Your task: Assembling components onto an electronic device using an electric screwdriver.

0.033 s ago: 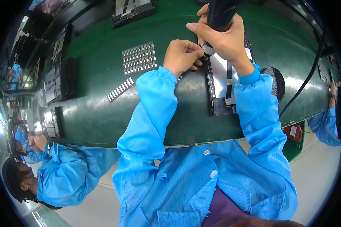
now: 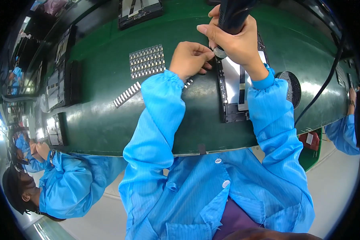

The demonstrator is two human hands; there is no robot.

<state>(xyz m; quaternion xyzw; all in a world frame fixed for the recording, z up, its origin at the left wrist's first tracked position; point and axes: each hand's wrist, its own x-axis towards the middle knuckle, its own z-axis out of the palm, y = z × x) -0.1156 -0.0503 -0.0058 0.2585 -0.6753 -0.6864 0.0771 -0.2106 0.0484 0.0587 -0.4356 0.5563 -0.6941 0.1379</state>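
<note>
We are driving a fastener into the upper left corner of the dark rectangular frame (image 2: 232, 94), which lies just right of centre in the upper half of the picture on the green tabletop (image 2: 100, 120). To do this step well, in our judgement, we should keep the electric screwdriver (image 2: 233, 16) standing square over the hole, press straight down along its axis, and let the steadying fingers hold the tip on its seat so that it cannot skate across the pale panel inside the frame. Our right hand (image 2: 238, 42) is wrapped fully round the black barrel of the screwdriver at the top centre of the picture, fingers curled tight and thumb pointing left; that grip is closed on the tool, whose metal collar shows just under the fist. Our left hand (image 2: 190, 60) sits just left of it, fingers bunched toward the tool's tip at the frame's corner; the fingertips are drawn nearly together, but we cannot tell whether they pinch a small part or only brace the tip, since the spot is hidden by the knuckles. Left of this hand, a sheet of small grey parts (image 2: 147, 61) lies in neat rows, with a loose strip of the same parts (image 2: 127, 95) below it, well apart from the frame. A black cable (image 2: 320, 88) trails down the right side of the picture beside a round dark disc (image 2: 290, 88). Another person in a blue coat (image 2: 68, 180) sits at the lower left.
</note>
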